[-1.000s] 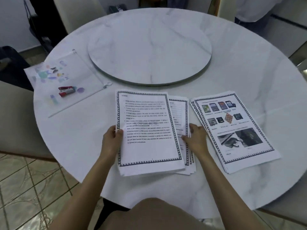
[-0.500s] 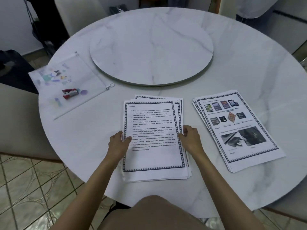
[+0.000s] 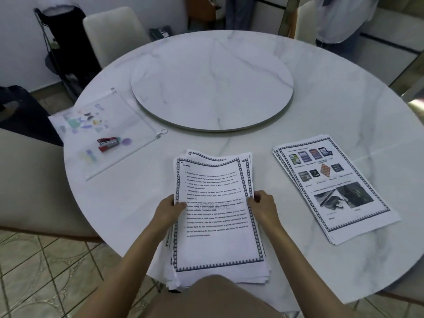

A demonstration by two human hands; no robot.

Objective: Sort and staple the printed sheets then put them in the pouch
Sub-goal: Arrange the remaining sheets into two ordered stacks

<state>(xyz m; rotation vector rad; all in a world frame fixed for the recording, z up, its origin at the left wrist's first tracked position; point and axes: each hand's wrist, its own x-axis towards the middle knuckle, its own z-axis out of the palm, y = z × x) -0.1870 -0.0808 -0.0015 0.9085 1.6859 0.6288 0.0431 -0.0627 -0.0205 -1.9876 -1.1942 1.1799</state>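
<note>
- Head view: thick stack of printed sheets [image 3: 218, 216] held at the near edge of the round marble counter [image 3: 344, 111], its lower end overhanging toward the person's lap.
- Top page bordered with a dark blue triangle-pattern frame, carrying a short heading and bulleted paragraphs of black text; words too blurred to read.
- Sheets beneath fanned out unevenly at the top and down the right side, several bordered corners peeking past the top page.
- Left hand [image 3: 166, 213] clamped on the stack's left edge, thumb on the top page; right hand [image 3: 263, 206] clamped on the right edge, fingers curled around the sheets.
- Second pile of sheets [image 3: 330, 187] lying flat on the counter to the right, well apart from the held stack, same patterned border, showing rows of small coloured device pictures above two dark photographs.
- Clear zip pouch [image 3: 101, 129] lying flat at the far left of the counter, decorated with small pastel shapes, ring-pull zipper tab toward the centre.
- Red stapler [image 3: 107, 144] resting within the pouch's outline; on top of it or inside, cannot tell.
- Raised round marble turntable [image 3: 212, 83] set at the counter's middle, beyond both paper piles.
</note>
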